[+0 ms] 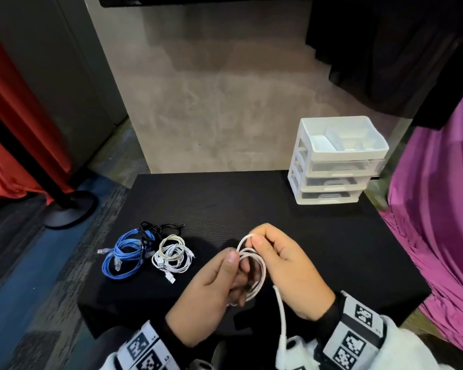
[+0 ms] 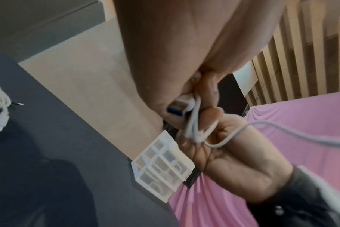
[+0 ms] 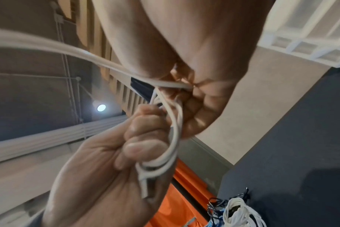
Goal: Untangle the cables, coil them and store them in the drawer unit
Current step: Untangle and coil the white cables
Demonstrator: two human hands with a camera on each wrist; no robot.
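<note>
Both hands work the white cable (image 1: 253,265) just nearer than table (image 1: 251,204) centre: left hand (image 1: 211,287) grips the coil, right hand (image 1: 286,265) pinches its top loop. Coil stands upright, tail trailing toward the person. Drawer unit (image 1: 337,161) sits at the far right corner, bare tabletop between.

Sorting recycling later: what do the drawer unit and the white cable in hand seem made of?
Drawer unit: likely plastic, opaque white frame, drawers see-through and slightly glossy. White cable: seemingly a smooth, matte rubbery or plastic jacket that bends into soft loops between the left hand and right hand.
</note>
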